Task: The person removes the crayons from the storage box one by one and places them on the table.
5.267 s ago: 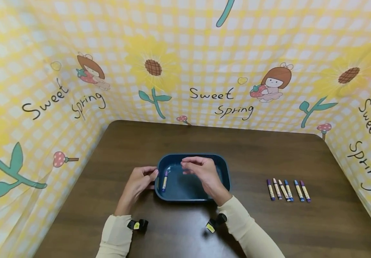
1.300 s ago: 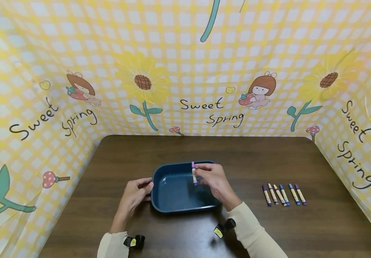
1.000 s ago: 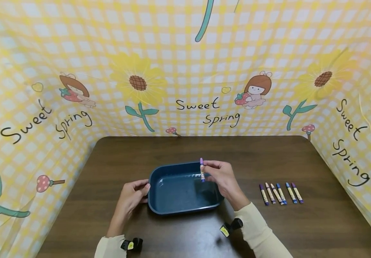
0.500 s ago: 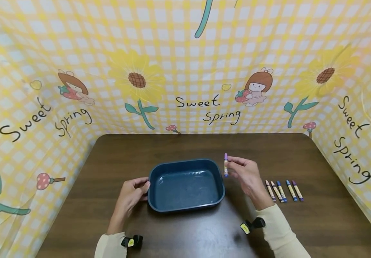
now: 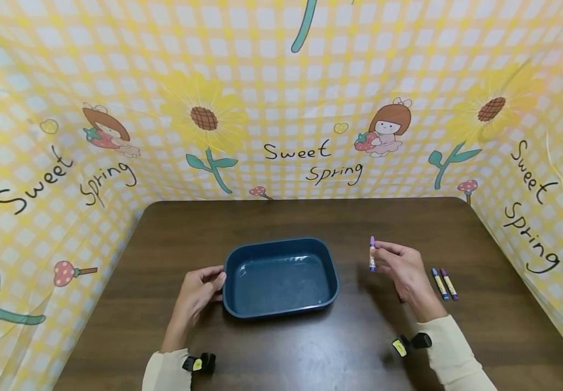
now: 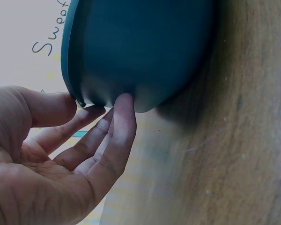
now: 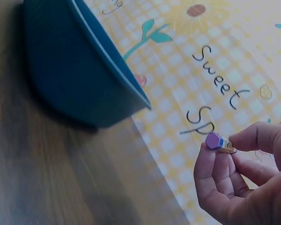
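Observation:
My left hand (image 5: 199,290) holds the left end of a dark blue rectangular tray (image 5: 281,314); in the left wrist view its thumb is at the rim and its fingers lie against the outer wall (image 6: 145,51). Nothing lies inside the tray. To the right of it, above the table, my right hand (image 5: 405,271) pinches a purple-tipped crayon (image 5: 372,254) upright between thumb and fingers. The right wrist view shows that crayon (image 7: 215,141) end-on. A blue and a purple crayon (image 5: 450,284) lie just right of this hand. The hand hides others, with only a dark end showing.
The brown wooden table (image 5: 262,353) runs back to a yellow checked cloth (image 5: 281,98) printed with flowers and figures. The cloth hangs at the back and both sides. A small black wrist camera (image 5: 411,343) sits by each sleeve.
The crayon that lay in the tray has been lifted out by the right hand and carried right, past the tray's right end toward the row of crayons. The left hand stays at the tray.

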Demonstrator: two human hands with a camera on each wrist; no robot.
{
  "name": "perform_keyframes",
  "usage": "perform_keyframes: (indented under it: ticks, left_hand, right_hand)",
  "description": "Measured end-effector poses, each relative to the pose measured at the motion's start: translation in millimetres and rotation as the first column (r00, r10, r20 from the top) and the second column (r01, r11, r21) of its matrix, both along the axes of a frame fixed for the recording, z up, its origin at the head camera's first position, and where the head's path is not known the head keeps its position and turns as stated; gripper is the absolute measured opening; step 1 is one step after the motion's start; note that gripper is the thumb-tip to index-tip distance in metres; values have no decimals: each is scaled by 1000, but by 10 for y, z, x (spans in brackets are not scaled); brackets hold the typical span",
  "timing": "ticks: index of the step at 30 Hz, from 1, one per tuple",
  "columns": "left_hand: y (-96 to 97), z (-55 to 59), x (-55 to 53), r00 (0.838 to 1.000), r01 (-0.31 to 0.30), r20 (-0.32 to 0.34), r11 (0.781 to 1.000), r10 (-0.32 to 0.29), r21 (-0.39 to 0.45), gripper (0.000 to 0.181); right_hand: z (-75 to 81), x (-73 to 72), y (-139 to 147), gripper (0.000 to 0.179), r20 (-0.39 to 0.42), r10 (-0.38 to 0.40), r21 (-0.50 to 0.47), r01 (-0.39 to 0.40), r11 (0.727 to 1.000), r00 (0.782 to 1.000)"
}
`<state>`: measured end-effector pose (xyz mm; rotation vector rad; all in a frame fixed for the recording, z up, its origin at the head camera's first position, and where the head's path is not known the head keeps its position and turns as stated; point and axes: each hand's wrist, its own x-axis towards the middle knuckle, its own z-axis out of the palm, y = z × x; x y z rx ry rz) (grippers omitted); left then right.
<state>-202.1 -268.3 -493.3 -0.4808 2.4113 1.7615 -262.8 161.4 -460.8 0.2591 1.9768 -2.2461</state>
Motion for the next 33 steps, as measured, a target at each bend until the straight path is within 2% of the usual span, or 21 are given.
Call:
perform_keyframes:
  ticks: [8,20,27,33]
  left_hand:
    - [1,1,15,1000,-7,-9,1000,7,-4,34]
    - [20,-16,21,1000,-9,-12,1000,9,-11,34]
    - [36,-49,36,1000,-11,-9,1000,11,-13,35]
    - [25,-22,14,999,-26,-21,1000,25,-16,35]
  right_hand:
    - [-18,18,270,23,-6,5,9,-5,1000,1000]
    - [-58,67,594,18,17,21,67,-22,998,1000]
    - [-137,149,812,25,36,-2,24,2,1000,999]
    - [-159,152,939,26,10,-14,28,13,1000,1000]
